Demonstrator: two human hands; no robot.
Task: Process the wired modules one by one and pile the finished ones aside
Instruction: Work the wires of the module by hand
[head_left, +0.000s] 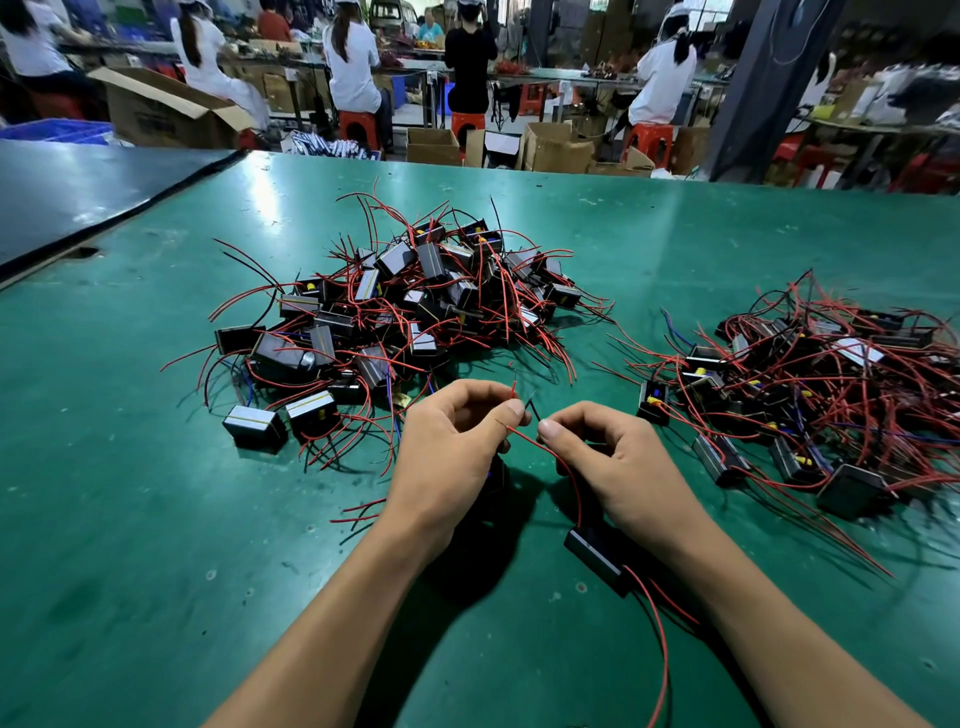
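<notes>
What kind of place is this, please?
Most likely an electronics assembly workshop: heaps of wired modules on a green worktable, workers in white on red stools behind, cardboard cartons on the floor.

Factory assembly hall. My green bench (130, 519): wired modules (410, 306) heaped at 12 o'clock, second heap (810, 384) at 2 o'clock. Beyond, 11 to 1 o'clock: workers in white (353, 62) on red stools (358, 127), open cartons (556, 148).

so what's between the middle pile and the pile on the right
No module: in the head view, only bare green table separates the middle pile from the right pile, crossed by stray red wire ends.
</notes>
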